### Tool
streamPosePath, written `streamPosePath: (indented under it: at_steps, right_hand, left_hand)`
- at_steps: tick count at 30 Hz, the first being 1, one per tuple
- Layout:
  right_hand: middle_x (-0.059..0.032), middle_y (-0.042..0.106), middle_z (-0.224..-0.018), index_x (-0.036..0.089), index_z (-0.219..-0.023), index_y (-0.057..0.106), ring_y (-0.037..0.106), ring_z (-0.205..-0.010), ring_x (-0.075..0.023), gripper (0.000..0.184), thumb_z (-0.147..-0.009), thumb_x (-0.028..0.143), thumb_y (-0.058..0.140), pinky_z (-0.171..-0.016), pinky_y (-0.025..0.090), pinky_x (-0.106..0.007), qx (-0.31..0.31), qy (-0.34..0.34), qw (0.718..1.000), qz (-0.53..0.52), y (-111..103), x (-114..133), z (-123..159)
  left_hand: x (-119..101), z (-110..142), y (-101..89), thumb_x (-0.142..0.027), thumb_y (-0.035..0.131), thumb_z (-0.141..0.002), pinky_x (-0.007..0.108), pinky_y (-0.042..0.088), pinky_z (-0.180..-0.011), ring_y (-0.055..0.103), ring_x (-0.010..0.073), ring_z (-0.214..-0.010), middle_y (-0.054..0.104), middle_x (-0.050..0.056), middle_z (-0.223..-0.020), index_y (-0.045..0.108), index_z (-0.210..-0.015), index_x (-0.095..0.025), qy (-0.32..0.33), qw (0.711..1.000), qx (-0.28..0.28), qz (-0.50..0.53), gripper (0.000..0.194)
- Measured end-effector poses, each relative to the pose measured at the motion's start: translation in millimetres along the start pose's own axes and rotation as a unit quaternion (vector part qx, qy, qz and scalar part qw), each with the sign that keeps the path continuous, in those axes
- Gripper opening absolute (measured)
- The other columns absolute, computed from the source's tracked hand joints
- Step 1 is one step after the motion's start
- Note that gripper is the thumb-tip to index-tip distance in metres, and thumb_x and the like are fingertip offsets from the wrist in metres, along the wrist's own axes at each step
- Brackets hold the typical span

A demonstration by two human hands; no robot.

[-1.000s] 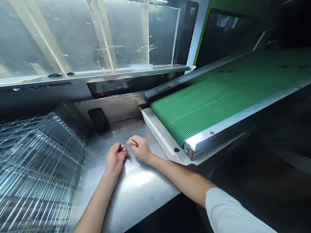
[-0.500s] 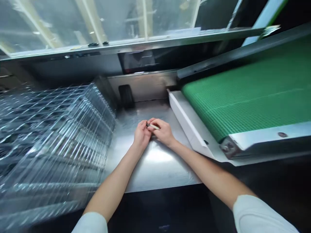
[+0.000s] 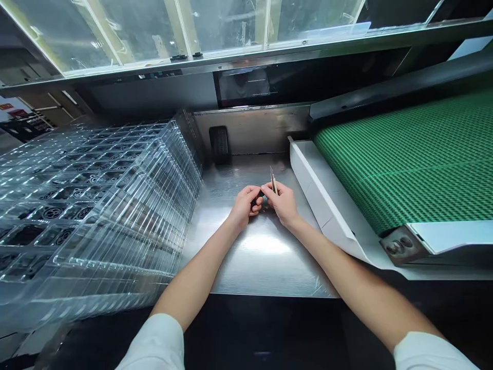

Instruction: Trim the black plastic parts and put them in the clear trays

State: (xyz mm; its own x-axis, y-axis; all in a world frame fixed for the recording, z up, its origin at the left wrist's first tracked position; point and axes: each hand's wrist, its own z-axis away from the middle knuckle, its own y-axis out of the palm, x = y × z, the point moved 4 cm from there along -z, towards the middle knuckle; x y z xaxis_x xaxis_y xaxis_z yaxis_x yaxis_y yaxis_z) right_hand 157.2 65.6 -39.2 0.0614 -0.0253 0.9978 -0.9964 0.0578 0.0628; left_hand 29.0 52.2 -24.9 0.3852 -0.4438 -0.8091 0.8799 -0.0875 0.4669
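Observation:
Both hands meet over the steel worktop (image 3: 262, 257). My left hand (image 3: 245, 204) is curled shut around a small dark part (image 3: 257, 200) that shows between its fingers. My right hand (image 3: 283, 202) pinches a thin pair of tweezers (image 3: 273, 181), whose tips point up and away from me. The fingertips of the two hands nearly touch.
A tall stack of clear plastic blister trays (image 3: 88, 210) with small dark parts in their pockets fills the left. A green mesh conveyor belt (image 3: 408, 159) with a white end guard (image 3: 327, 200) runs on the right. A glazed machine cover (image 3: 215, 25) spans the back.
The view swung left and down, bringing the tray stack into sight. My hands stayed together; the tweezers turned from lying sideways to pointing upward.

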Motion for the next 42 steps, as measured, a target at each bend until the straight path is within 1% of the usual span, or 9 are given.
streamPosePath:
  at_steps: [3,7,15,20,25,29,33,38,42]
  right_hand:
    - [0.0020,0.056,-0.067,0.022,-0.082,0.065,0.050,-0.059,-0.0136,0.044,-0.080,0.063,0.079,-0.053,0.039,-0.027,-0.011,-0.019,1.000,0.015,-1.0,1.5,0.0]
    - [-0.0007,0.065,-0.076,0.022,-0.088,0.071,0.059,-0.069,-0.0164,0.035,-0.081,0.056,0.079,-0.065,0.049,-0.030,-0.021,-0.056,0.997,0.038,-2.9,6.1,-0.8]
    - [-0.0036,0.073,-0.088,0.023,-0.092,0.074,0.066,-0.081,-0.0198,0.029,-0.078,0.047,0.081,-0.075,0.055,-0.034,-0.052,-0.072,0.995,0.037,-6.4,14.6,0.6]
    - [-0.0028,0.073,-0.087,0.022,-0.101,0.074,0.067,-0.083,-0.0204,0.033,-0.079,0.046,0.080,-0.078,0.055,-0.035,-0.021,-0.057,0.998,0.006,-3.2,15.3,2.5]
    - [-0.0036,0.075,-0.095,0.022,-0.104,0.073,0.067,-0.086,-0.0205,0.032,-0.081,0.044,0.078,-0.080,0.054,-0.035,-0.007,-0.048,0.999,0.004,-2.5,15.7,2.5]
    - [-0.0047,0.075,-0.097,0.022,-0.105,0.074,0.068,-0.091,-0.0223,0.032,-0.084,0.047,0.075,-0.085,0.054,-0.036,-0.017,-0.084,0.995,0.050,-3.2,17.4,2.8]
    - [-0.0069,0.076,-0.098,0.023,-0.103,0.075,0.066,-0.086,-0.0226,0.034,-0.094,0.054,0.067,-0.078,0.051,-0.036,-0.013,-0.127,0.980,0.151,-3.5,19.6,6.2]
    - [-0.0079,0.074,-0.093,0.023,-0.091,0.074,0.065,-0.084,-0.0227,0.051,-0.107,0.063,0.047,-0.076,0.047,-0.036,0.021,-0.199,0.950,0.240,-1.0,22.5,10.6]
    - [-0.0051,0.070,-0.084,0.024,-0.084,0.072,0.062,-0.078,-0.0204,0.053,-0.107,0.064,0.047,-0.072,0.044,-0.034,0.021,-0.200,0.940,0.276,0.3,20.3,11.9]
  left_hand:
    - [-1.5,0.4,-0.4,-0.034,0.071,-0.090,0.015,0.013,-0.040,0.033,0.0032,-0.041,0.053,-0.005,-0.065,0.054,-0.096,-0.019,-0.001,1.000,0.011,0.009,0.024]
    - [-4.7,-0.1,-1.0,-0.036,0.073,-0.090,0.015,0.013,-0.040,0.032,0.0024,-0.041,0.057,-0.004,-0.069,0.056,-0.096,-0.017,0.015,1.000,0.014,0.012,0.026]
    - [-10.3,1.8,2.3,-0.037,0.076,-0.088,0.017,0.014,-0.042,0.033,0.0024,-0.042,0.061,-0.001,-0.073,0.065,-0.103,-0.014,0.044,0.998,0.042,-0.010,0.030]
    - [-11.8,0.7,0.8,-0.038,0.077,-0.089,0.018,0.013,-0.042,0.032,0.0023,-0.041,0.061,-0.002,-0.071,0.063,-0.106,-0.016,0.064,0.998,0.012,0.005,0.031]
    - [-10.1,0.7,2.6,-0.041,0.076,-0.090,0.017,0.012,-0.042,0.028,0.0015,-0.039,0.056,-0.006,-0.069,0.058,-0.106,-0.019,0.071,0.997,0.032,0.007,0.033]
    - [-10.7,2.3,3.6,-0.042,0.076,-0.090,0.016,0.012,-0.042,0.028,0.0014,-0.040,0.052,-0.007,-0.068,0.057,-0.107,-0.021,0.076,0.996,0.031,0.018,0.034]
    - [-16.4,4.0,2.5,-0.044,0.075,-0.092,0.017,0.012,-0.043,0.026,0.0012,-0.042,0.050,-0.007,-0.070,0.056,-0.109,-0.021,0.093,0.995,-0.007,0.036,0.034]
    - [-23.3,4.5,-1.2,-0.044,0.070,-0.097,0.017,0.014,-0.044,0.027,0.0018,-0.042,0.048,-0.008,-0.068,0.054,-0.109,-0.022,0.125,0.990,-0.055,0.037,0.030]
    - [-23.5,4.7,-2.1,-0.045,0.068,-0.099,0.017,0.015,-0.045,0.027,0.0021,-0.042,0.047,-0.008,-0.068,0.054,-0.109,-0.022,0.139,0.987,-0.065,0.036,0.029]
